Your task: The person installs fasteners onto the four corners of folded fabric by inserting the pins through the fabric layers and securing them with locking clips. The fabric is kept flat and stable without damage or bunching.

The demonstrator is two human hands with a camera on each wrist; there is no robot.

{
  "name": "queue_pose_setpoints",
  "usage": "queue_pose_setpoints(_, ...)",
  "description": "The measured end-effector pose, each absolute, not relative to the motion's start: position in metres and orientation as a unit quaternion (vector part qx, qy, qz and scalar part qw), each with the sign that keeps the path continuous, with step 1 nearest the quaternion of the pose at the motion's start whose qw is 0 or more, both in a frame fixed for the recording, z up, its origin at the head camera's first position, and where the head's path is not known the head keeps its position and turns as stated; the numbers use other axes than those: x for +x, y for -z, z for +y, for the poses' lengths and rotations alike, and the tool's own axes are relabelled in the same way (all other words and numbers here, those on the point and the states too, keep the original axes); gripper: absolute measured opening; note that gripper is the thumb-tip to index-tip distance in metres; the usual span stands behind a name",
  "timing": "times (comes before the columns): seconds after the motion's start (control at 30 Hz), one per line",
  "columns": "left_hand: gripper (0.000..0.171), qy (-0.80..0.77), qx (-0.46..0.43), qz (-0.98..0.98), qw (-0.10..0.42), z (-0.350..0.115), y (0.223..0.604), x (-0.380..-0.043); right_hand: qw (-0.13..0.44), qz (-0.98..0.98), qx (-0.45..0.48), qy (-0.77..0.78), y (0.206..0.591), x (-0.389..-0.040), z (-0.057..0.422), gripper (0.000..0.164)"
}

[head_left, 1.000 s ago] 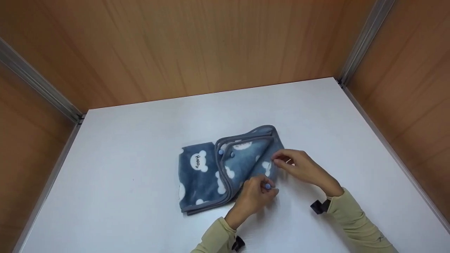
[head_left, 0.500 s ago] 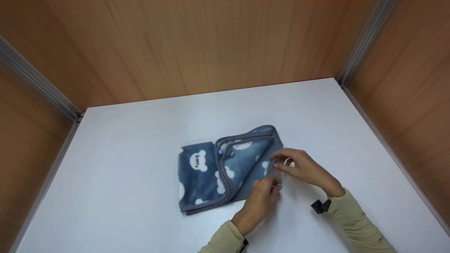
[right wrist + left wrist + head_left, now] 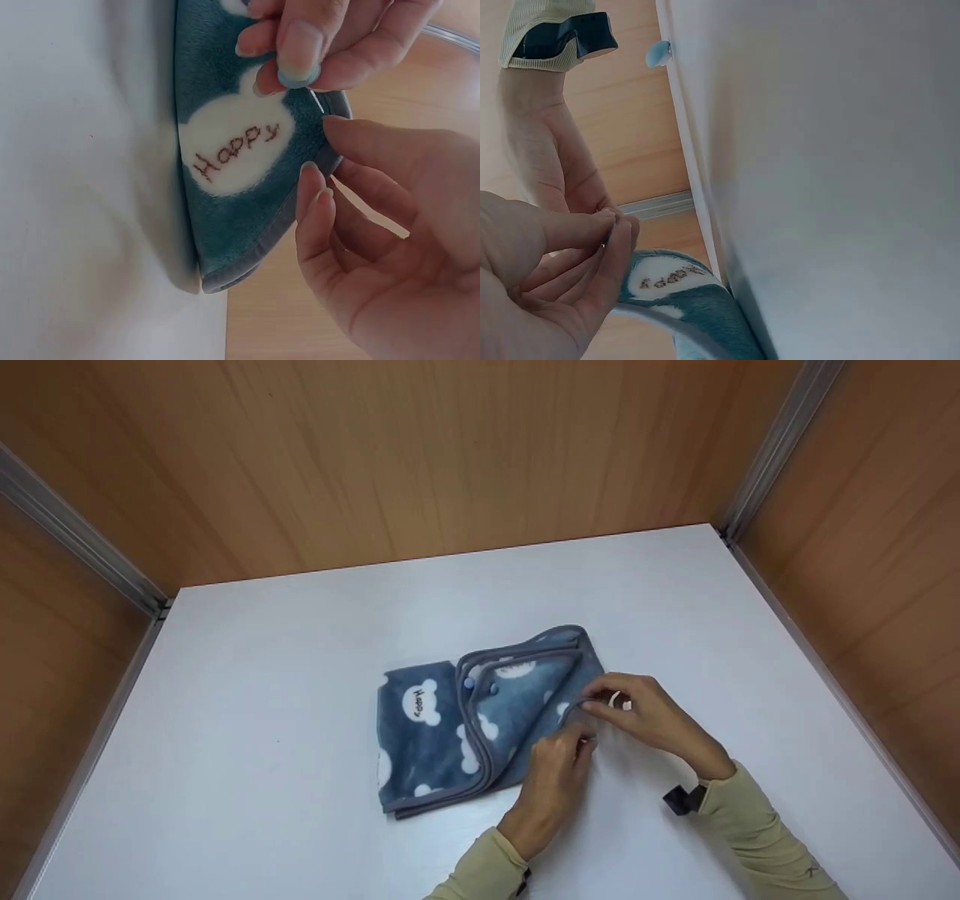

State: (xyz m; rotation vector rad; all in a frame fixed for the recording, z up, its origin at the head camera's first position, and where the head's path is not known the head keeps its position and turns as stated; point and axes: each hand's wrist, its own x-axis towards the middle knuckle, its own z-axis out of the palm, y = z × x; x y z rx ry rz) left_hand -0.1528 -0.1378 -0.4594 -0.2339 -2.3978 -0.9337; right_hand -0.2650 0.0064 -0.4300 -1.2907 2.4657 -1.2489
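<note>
A folded blue fleece blanket (image 3: 431, 750) with grey trim and white bear heads marked "Happy" lies on the white table. Two blue snap buttons show on its upper layers, one of them a snap button (image 3: 469, 683) near the fold. At the blanket's right side my right hand (image 3: 637, 716) pinches the grey edge between thumb and fingertips. Just below it, my left hand (image 3: 553, 772) holds the near part of that edge. In the right wrist view, the left thumb presses a blue snap button (image 3: 298, 76) against the fingers, mostly covering it.
The white table (image 3: 262, 697) stretches around the blanket. Wooden panels, such as the back panel (image 3: 450, 457), stand behind and at both sides, with metal strips at the corners. A small blue rounded object (image 3: 658, 54) shows by an edge in the left wrist view.
My left hand has shifted forward, closer to the right hand, and its snap button is now hidden in the head view. The pinched blanket edge has lifted into a small curl. My right hand barely moved.
</note>
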Motion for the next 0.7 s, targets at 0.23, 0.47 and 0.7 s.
queue_pose_setpoints(0.23,0.006,0.333,-0.069,-0.896,0.287,-0.140,0.459,-0.155,0.056,0.809,-0.419,0.408,0.429,-0.264,0.008,0.012)
queue_pose_setpoints(0.47,0.006,0.325,-0.065,-0.898,0.289,-0.141,0.457,-0.155,0.071,0.802,-0.424,0.414,0.426,-0.264,0.009,0.012)
queue_pose_setpoints(0.7,0.008,0.336,-0.063,-0.891,0.298,-0.145,0.454,-0.155,0.080,0.790,-0.445,0.413,0.402,-0.249,0.005,0.009)
